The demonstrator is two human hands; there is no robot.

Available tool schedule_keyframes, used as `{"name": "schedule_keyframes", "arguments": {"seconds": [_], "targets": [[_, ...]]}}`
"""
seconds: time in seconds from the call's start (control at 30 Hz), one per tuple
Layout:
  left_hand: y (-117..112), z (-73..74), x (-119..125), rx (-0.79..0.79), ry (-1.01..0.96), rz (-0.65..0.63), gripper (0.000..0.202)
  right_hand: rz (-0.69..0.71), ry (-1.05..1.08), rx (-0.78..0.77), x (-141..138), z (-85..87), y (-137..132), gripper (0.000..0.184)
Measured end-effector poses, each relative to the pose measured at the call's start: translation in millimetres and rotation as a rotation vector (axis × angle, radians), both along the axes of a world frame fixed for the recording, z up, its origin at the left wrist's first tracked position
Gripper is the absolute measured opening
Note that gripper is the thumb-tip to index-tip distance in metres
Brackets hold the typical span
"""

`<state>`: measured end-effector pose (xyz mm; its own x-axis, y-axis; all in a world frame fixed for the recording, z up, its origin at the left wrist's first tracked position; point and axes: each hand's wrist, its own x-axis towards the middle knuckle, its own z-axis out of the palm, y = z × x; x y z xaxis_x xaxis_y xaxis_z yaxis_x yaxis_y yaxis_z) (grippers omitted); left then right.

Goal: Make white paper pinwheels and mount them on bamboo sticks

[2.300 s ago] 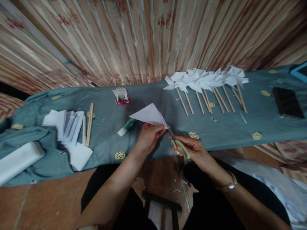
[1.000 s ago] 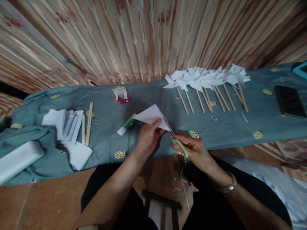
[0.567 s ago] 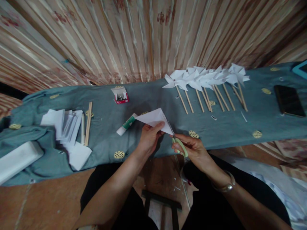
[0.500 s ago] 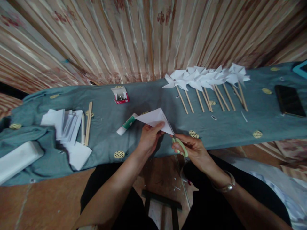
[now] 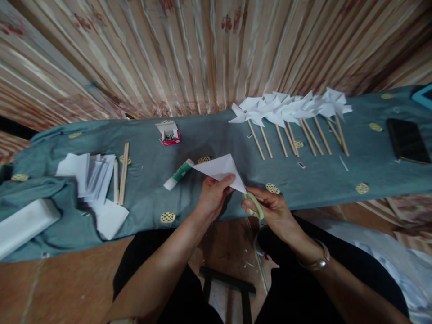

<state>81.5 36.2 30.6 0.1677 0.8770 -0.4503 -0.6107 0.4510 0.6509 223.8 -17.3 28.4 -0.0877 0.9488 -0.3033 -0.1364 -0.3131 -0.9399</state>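
Observation:
A white sheet of paper [image 5: 221,165], folded into a triangle, is pinched in my left hand [image 5: 212,194], thumb on top. My right hand [image 5: 270,204] is closed round the pale green handles of a pair of scissors [image 5: 255,205]. The scissors meet the paper's lower right corner; their blades are mostly hidden behind it. A green and white glue stick [image 5: 179,174] lies just left of the paper. Beyond it stands an open red and white box [image 5: 171,136] with small metal pieces inside.
Several white paper pinwheels [image 5: 290,109] on wooden sticks lie at the back right. A dark phone [image 5: 407,140] rests at far right. At left are loose paper pieces [image 5: 101,177], wooden sticks [image 5: 124,173] and a white case [image 5: 29,227]. A patterned curtain [image 5: 202,54] hangs behind the cloth-covered table [image 5: 145,189].
The folded paper has shifted slightly right and down over the scissors, so less of the blades shows. Both hands keep their grip.

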Motion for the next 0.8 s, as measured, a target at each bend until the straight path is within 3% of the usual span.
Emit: {"name": "schedule_keyframes", "arguments": {"seconds": [0.2,0.43,0.8], "targets": [[-0.2,-1.0,0.2,0.010,0.011,-0.006,0.031,-0.067,0.048,-0.030,-4.3,-0.5,-0.9,0.036],[-5.4,-2.6,2.6,0.017,0.007,-0.074,0.031,-0.052,0.001,0.008,-1.2,-0.4,1.2,0.035],[-6.0,-1.1,4.2,-0.002,0.004,-0.059,0.031,-0.065,-0.009,0.012,-3.8,4.2,1.6,0.038]]}}
